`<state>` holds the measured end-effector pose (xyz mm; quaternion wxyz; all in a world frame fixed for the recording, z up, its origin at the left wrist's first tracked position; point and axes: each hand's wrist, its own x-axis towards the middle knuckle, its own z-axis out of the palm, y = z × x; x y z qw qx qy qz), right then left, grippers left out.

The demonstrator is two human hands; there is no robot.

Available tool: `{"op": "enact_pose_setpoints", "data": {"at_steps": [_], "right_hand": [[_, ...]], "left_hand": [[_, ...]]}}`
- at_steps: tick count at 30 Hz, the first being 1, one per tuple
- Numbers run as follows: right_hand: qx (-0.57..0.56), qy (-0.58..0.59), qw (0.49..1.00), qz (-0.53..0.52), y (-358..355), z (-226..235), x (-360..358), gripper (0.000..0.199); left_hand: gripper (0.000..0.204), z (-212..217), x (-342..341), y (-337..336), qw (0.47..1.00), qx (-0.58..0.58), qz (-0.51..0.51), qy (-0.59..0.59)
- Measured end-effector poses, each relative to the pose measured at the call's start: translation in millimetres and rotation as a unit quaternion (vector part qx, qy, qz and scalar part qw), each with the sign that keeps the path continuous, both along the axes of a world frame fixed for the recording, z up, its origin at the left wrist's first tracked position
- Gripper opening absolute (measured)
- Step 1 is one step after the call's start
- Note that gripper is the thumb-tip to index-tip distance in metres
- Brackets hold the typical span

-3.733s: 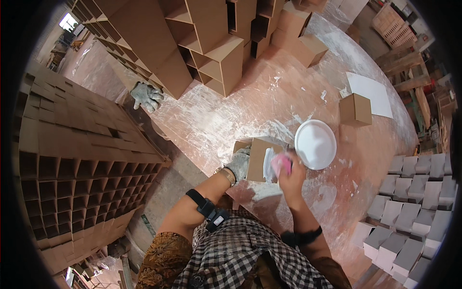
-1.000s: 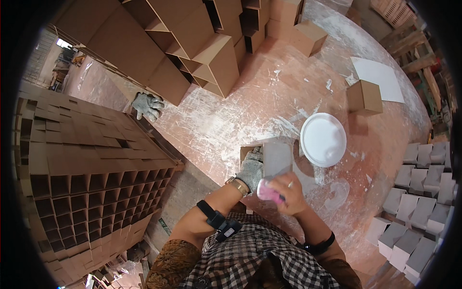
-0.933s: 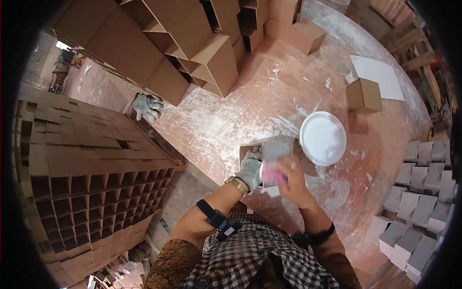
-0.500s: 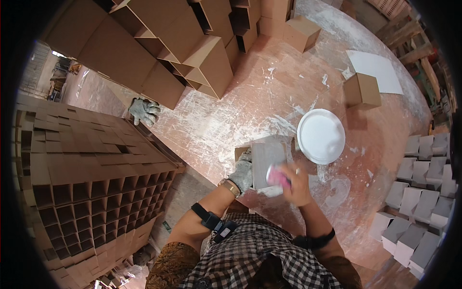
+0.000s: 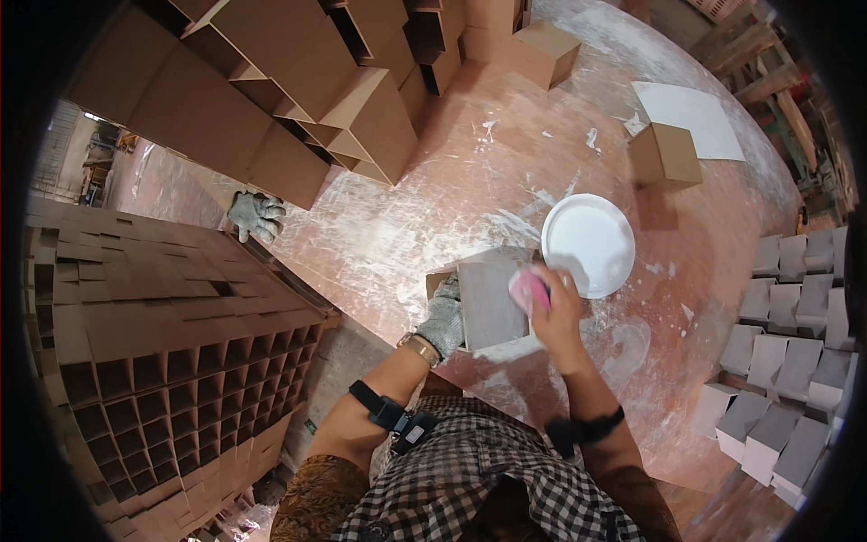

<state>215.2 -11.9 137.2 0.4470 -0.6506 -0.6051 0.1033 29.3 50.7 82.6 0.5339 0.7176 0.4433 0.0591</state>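
In front of me on the table is a cardboard box [image 5: 492, 307], its upper face coated grey and its left side uncoated brown. My left hand [image 5: 442, 323], in a grey knit glove, grips the box at that left side; its fingertips are partly hidden. Bare, my right hand [image 5: 562, 312] closes round a pink sponge [image 5: 528, 291] at the right edge of the grey face. Just beyond this hand stands a round white tub [image 5: 587, 237] with white liquid in it.
Brown boxes [image 5: 298, 63] are stacked at the far left, above a loose grey glove [image 5: 256, 217]. A rack of open cardboard cells [image 5: 194, 370] fills the left. Single boxes [image 5: 666, 155] and a white sheet [image 5: 691, 117] lie far right; rows of coated boxes [image 5: 768, 361] stand right.
My right hand has moved the sponge up and right across the box's upper face to its right edge. My left hand stays on the box; the whole view has shifted slightly.
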Motion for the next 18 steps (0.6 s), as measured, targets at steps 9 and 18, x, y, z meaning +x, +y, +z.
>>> {"op": "enact_pose_setpoints", "data": {"at_steps": [9, 18], "right_hand": [[-0.003, 0.049, 0.998, 0.041, -64, -10, -6, 0.021], [0.000, 0.035, 0.998, 0.043, 8, -15, 10, 0.023]], "left_hand": [[0.044, 7, -6, -2, 0.961, 0.176, -0.149, 0.154], [0.052, -23, -13, -5, 0.999, -0.013, -0.003, -0.050]]}}
